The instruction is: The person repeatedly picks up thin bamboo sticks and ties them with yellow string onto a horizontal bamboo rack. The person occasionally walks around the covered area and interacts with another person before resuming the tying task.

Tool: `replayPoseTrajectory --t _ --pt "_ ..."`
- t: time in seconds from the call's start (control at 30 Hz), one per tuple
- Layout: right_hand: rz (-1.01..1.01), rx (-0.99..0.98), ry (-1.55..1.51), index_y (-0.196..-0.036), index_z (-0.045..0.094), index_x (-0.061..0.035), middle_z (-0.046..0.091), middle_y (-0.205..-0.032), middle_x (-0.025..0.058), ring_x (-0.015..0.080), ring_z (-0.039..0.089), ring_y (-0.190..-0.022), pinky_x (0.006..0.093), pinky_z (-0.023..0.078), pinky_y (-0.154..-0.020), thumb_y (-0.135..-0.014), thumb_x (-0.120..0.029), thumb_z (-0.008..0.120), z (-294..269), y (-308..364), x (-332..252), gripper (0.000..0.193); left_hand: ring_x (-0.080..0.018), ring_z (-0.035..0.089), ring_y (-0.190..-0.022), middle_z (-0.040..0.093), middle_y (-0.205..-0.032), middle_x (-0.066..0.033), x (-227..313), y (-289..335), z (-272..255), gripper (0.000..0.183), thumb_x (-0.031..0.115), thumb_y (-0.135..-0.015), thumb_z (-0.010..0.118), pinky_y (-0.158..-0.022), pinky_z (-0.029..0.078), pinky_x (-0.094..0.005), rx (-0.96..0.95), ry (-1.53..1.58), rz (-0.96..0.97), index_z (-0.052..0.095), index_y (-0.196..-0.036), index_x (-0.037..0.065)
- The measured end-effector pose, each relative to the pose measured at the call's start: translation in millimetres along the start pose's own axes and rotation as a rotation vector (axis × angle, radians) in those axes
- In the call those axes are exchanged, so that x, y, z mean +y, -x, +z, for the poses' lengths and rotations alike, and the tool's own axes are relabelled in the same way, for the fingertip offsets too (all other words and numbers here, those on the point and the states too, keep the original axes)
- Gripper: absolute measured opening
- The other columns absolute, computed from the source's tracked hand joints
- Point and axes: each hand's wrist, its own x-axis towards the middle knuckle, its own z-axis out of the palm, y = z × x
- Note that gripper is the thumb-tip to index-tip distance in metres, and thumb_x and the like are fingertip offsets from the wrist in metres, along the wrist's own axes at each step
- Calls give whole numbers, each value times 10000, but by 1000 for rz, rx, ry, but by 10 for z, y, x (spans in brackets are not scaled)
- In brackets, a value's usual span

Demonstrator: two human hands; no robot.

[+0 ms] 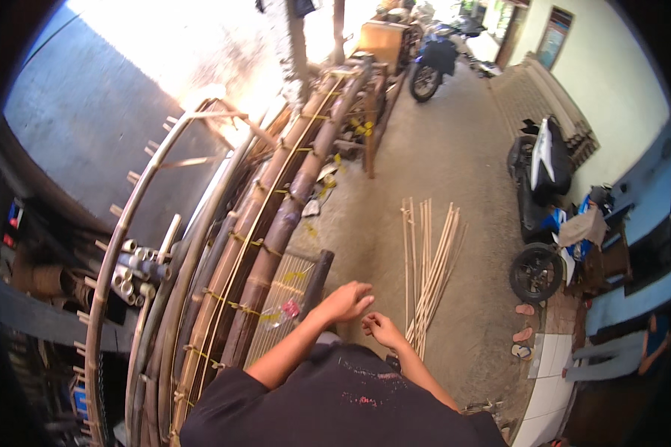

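Note:
Both my hands are held close together in front of my body, above the floor. My left hand (345, 301) is loosely bent with its fingers apart, and nothing shows in it. Just to its right, my right hand (380, 328) has its fingers curled together; whatever they hold, if anything, is too small to make out. A bundle of thin bamboo sticks (429, 268) lies fanned out on the floor ahead and right of my hands. To the left of my left forearm is a panel of thin slats (265, 331) beside thick bamboo poles (265, 261) with yellow ties along them.
A curved bamboo frame (130, 216) with short pegs stands at the left, near several cut tubes (138, 268). Motorbikes are parked ahead (429, 71) and at the right (548, 246). Sandals (524, 330) lie by a tiled step (548, 357). Another person (619, 354) is at the far right.

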Motion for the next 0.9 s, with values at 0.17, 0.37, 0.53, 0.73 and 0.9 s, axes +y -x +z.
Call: replayPoseTrajectory --t 0.17,0.37,0.53,0.73,0.9 --pt "93 -192 33 -1118 608 8 635 -936 53 123 592 -777 265 504 -711 -1007 -196 541 305 -709 -177 241 -383 599 -1128 614 -1216 -249 -411 -202 -771 444 298 -940 624 -985 466 -418 312 -80 -73 598 -1246 -22" --pt "263 -426 81 -1192 628 -38 661 -1060 68 125 624 -850 285 530 -768 -1028 -332 496 315 -1736 -865 361 -408 574 -1150 601 -1227 -266 -869 -543 -1623 436 228 -914 625 -1006 441 -451 782 -185 -303 580 -1239 -58" --pt "371 -579 -330 -1230 602 -53 663 -1045 52 133 626 -865 299 524 -793 -1026 -316 491 441 -2829 -1652 351 -437 554 -1162 589 -1239 -278 -1735 -1067 -1817 477 187 -922 575 -1039 398 -501 929 -452 -562 502 -1319 -68" --pt "398 -243 -963 -1032 622 -116 640 -924 18 138 603 -820 298 502 -767 -981 -366 523 708 -3713 -2348 274 -375 624 -1038 674 -1075 -191 -1662 -1430 -2085 325 241 -901 629 -876 468 -472 962 -304 -864 590 -1166 57" --pt "-100 -251 -509 -798 554 -47 578 -747 52 199 544 -676 353 459 -654 -987 -191 489 1604 -3341 -3059 247 -354 624 -854 668 -884 -153 -1957 -1332 -1881 176 262 -888 626 -775 454 -492 1066 -552 -802 606 -950 98"
